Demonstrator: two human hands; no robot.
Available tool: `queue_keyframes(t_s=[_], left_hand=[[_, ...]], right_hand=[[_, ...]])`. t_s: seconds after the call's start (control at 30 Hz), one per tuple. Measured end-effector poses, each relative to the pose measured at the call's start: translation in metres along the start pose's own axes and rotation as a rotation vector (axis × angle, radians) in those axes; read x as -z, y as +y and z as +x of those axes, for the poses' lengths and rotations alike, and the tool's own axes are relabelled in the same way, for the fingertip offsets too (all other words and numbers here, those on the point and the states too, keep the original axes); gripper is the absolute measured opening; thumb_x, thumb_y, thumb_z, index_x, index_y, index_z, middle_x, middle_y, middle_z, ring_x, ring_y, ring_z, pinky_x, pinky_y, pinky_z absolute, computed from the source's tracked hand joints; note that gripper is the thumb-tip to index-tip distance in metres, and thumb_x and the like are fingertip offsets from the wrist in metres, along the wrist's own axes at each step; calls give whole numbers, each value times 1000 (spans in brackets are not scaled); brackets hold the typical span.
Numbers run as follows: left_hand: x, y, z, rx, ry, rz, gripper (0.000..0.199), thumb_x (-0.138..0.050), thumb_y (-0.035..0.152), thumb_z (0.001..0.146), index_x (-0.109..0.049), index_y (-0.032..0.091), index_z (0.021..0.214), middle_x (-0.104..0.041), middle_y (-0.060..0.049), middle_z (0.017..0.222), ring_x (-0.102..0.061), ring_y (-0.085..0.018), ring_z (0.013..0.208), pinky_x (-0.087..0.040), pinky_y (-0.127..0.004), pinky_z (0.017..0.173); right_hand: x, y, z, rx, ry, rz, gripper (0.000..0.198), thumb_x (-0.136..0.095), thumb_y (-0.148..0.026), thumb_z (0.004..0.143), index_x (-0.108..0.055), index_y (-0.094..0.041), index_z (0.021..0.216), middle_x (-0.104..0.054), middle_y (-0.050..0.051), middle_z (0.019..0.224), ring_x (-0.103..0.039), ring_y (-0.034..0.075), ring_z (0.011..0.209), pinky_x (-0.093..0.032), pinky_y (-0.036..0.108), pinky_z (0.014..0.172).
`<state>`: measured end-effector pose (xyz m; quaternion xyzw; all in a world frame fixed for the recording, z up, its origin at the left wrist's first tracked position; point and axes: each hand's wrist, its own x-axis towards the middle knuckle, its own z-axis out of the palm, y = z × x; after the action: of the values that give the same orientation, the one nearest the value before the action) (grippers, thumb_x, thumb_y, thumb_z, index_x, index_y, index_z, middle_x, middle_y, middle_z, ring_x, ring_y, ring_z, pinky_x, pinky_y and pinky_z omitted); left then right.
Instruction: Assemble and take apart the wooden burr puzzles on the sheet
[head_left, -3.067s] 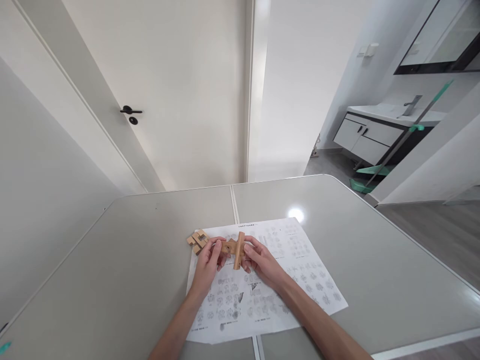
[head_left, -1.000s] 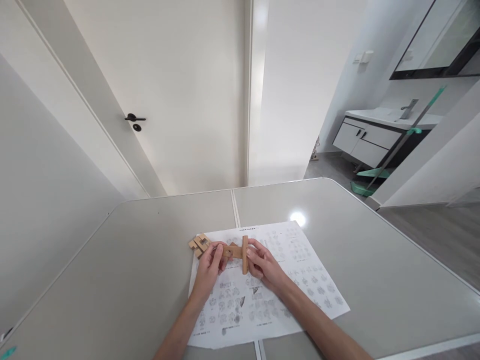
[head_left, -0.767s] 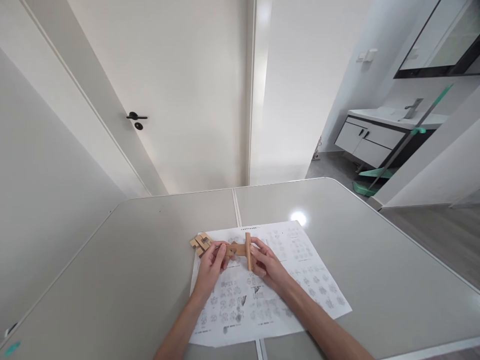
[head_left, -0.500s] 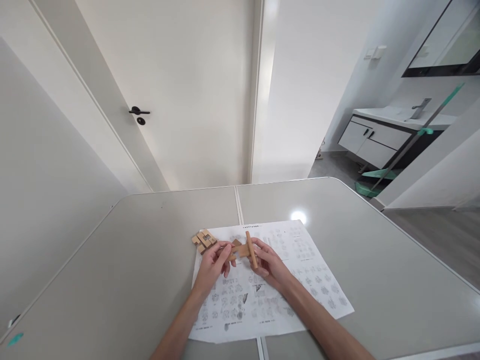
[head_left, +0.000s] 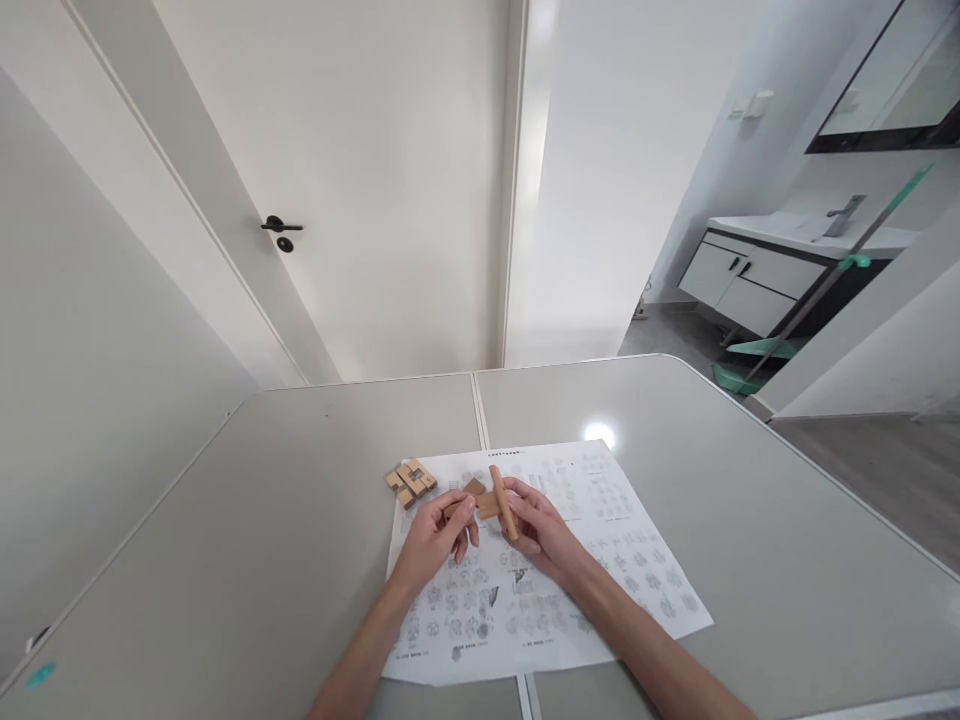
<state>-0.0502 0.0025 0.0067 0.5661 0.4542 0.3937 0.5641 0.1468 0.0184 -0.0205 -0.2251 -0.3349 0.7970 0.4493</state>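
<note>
My right hand (head_left: 534,520) is closed around joined wooden puzzle pieces, with one long stick (head_left: 504,502) standing out across a flatter block (head_left: 487,505). My left hand (head_left: 442,525) pinches a small brown wooden piece (head_left: 451,510) just left of that block; the fingers cover most of it. Whether the two parts touch is hard to tell. Behind the fingers, another brown wooden piece (head_left: 475,487) shows on the paper. Several notched wooden pieces (head_left: 411,480) lie side by side at the sheet's upper left corner. Beneath both hands spreads the printed instruction sheet (head_left: 630,590).
The grey table (head_left: 300,520) has a metal seam (head_left: 480,412) down its middle. Beyond its far edge stands a white door (head_left: 390,200) with a black handle (head_left: 281,224). At the right are a washbasin cabinet (head_left: 750,280) and a green dustpan (head_left: 739,378).
My left hand has turned and shifted slightly down and right, and the piece in it is now held at a different angle. My right hand keeps its grip on the joined pieces.
</note>
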Motion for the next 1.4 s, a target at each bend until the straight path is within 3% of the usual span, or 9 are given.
queue_keyframes(t_s=[0.43, 0.67, 0.83, 0.93, 1.0, 1.13, 1.23, 1.4], left_hand=[[-4, 3, -2, -26, 16, 19, 38, -56, 54, 100, -63, 17, 94, -65, 0, 63, -44, -8, 43, -34, -23, 47], [-10, 5, -3, -72, 51, 29, 38, -57, 54, 99, -65, 17, 95, -64, 0, 62, -41, -8, 43, -33, -23, 46], [-6, 4, -6, -143, 182, 113, 36, -59, 51, 98, -68, 17, 94, -65, -1, 61, -41, -9, 44, -33, -23, 46], [-5, 3, -6, -195, 305, 231, 33, -57, 48, 99, -68, 19, 89, -68, -3, 63, -52, -14, 53, -41, -26, 53], [-6, 1, -5, -238, 362, 318, 29, -59, 46, 98, -70, 20, 90, -70, -5, 69, -60, -19, 64, -46, -28, 60], [-10, -3, -2, -389, 364, 556, 18, -65, 39, 95, -73, 24, 89, -72, -8, 84, -63, -26, 85, -51, -36, 78], [-13, -6, -2, -492, 346, 744, 14, -64, 31, 95, -71, 24, 85, -70, -8, 94, -61, -27, 97, -49, -44, 92], [-14, -11, -2, -546, 372, 911, 20, -67, 25, 92, -62, 23, 73, -67, -9, 109, -56, -30, 113, -46, -48, 100]], right_hand=[[0, -3, -4, 10, 17, 13, 39, -79, -48, 87, -58, -22, 109, -45, -11, 51, -16, 4, 40, -11, 20, 41], [1, 5, -1, 43, 31, 117, 35, -84, -45, 81, -59, -23, 95, -36, -11, 55, -14, 6, 44, -20, 21, 44], [7, -6, -3, 123, 51, 172, 33, -83, -42, 80, -64, -24, 100, -40, -8, 66, -11, 7, 48, -23, 21, 43], [11, -15, -2, 201, 129, 163, 26, -78, -39, 86, -65, -23, 102, -40, -8, 69, -8, 7, 47, -24, 22, 42], [11, -16, -1, 200, 179, 106, 22, -74, -41, 90, -63, -21, 92, -41, -7, 69, -12, 6, 45, -26, 23, 42], [9, -12, 3, 158, 303, -27, 38, -76, -48, 89, -54, -21, 74, -39, -7, 61, -26, 7, 46, -26, 23, 41], [9, -8, 4, 162, 337, -116, 37, -82, -49, 83, -59, -21, 84, -47, -6, 64, -35, 8, 48, -31, 22, 42], [9, -6, 3, 205, 350, -267, 51, -82, -45, 83, -58, -26, 123, -59, -3, 83, -51, 11, 58, -41, 22, 46]])
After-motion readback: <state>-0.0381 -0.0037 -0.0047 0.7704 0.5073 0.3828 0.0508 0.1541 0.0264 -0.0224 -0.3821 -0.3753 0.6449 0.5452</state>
